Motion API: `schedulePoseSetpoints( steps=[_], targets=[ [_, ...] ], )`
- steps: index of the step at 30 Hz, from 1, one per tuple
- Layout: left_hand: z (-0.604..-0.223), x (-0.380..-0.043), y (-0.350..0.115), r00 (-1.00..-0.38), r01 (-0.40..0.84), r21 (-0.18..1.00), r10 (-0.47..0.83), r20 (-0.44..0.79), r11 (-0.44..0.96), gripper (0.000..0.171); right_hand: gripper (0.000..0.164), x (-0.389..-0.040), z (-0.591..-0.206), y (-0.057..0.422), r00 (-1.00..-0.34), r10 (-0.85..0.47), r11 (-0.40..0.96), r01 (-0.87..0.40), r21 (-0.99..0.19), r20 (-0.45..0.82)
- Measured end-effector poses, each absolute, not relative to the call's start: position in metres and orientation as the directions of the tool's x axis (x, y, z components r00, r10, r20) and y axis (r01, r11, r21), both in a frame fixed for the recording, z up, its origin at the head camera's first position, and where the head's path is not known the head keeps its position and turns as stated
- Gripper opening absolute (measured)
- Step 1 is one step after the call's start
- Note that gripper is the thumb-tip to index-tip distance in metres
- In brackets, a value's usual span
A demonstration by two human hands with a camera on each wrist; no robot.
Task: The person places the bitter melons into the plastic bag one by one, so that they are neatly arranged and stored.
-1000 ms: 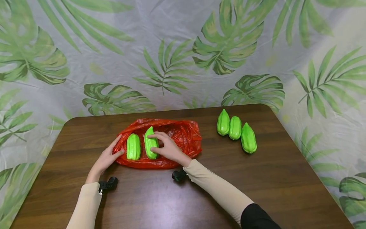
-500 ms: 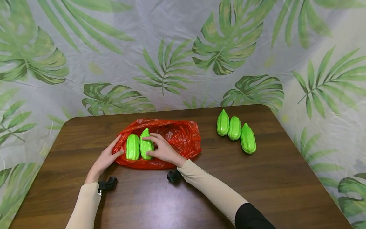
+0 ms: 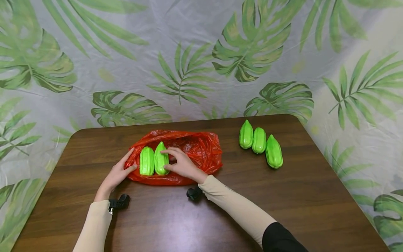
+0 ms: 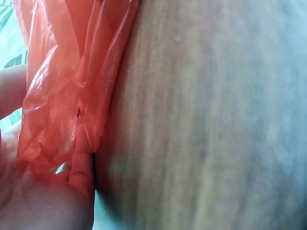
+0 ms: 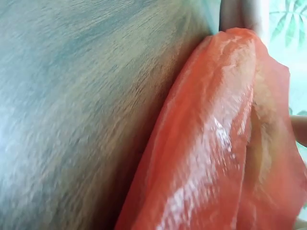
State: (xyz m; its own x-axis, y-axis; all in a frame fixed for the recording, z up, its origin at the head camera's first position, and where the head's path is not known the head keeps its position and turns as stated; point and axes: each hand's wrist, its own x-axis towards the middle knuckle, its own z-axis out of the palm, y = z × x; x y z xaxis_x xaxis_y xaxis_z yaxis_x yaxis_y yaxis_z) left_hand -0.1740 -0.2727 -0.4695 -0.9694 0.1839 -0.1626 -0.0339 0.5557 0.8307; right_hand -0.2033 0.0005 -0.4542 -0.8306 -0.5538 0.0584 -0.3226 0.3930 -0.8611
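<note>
A red plastic bag (image 3: 201, 150) lies on the table with its mouth spread. Two green ribbed fruits, glossy and star-fruit-like, rest side by side in it: a blunt one (image 3: 146, 161) on the left and a pointed one (image 3: 161, 159) on the right. My left hand (image 3: 117, 174) holds the bag's left end, fingers behind and thumb in front; the left wrist view has red film (image 4: 67, 96) between the thumb and fingers. My right hand (image 3: 185, 166) is at the pointed fruit's right side, fingers loosely spread, fingertips overlapping its edge. In the right wrist view, the bag (image 5: 206, 143) hides most of that hand.
Three more such green fruits, a left one (image 3: 246, 134), a middle one (image 3: 259, 140) and a right one (image 3: 274, 152), lie at the table's back right. Behind the brown wooden table (image 3: 157, 224) hangs a leaf-patterned cloth (image 3: 189, 28).
My right hand has moved the pointed fruit left, up against the blunt one; its fingers have since drawn slightly back to the right. My left hand keeps its place at the bag.
</note>
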Motion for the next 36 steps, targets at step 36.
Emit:
schedulePoseSetpoints(
  steps=[36],
  targets=[
    [-0.47,-0.173,-0.272,-0.97,-0.026,0.849,0.193,-0.15,0.527,0.073,0.041,-0.217,-0.426,0.089,-0.876,-0.445,0.202,-0.299,-0.933,0.185]
  ],
)
